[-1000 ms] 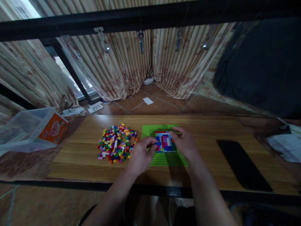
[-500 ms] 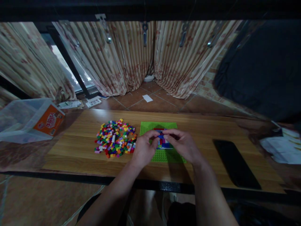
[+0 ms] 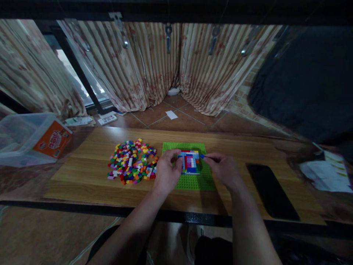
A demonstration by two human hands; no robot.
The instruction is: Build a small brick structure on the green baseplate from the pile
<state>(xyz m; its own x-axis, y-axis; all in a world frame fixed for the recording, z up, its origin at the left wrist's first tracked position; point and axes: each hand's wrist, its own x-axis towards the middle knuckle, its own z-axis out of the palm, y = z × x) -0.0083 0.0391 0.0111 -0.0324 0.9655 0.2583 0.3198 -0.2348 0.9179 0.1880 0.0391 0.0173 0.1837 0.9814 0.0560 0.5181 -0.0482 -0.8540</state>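
On the green studded baseplate [image 3: 194,182] sits a flat, multicoloured build of toy bricks [image 3: 190,162], with blue, red, white, pink and purple parts. My right hand [image 3: 223,169] pinches a small blue brick [image 3: 202,156] between thumb and forefinger, just right of the build. At the build's left side is my left hand [image 3: 167,171], its thumb and forefinger curled towards each other. A bit of blue shows by those fingertips; whether it is a held brick or part of the build is unclear.
A loose pile of mixed bricks [image 3: 132,162] lies left of the baseplate on the wooden table [image 3: 82,176]. To the right rests a black phone-like slab [image 3: 273,191]. A clear plastic bin [image 3: 24,136] with an orange label stands at the far left; papers [image 3: 325,171] lie far right.
My hands have moved apart from over the build, uncovering its middle. My right hand has shifted right with the blue brick, while my left stays at the build's left side.
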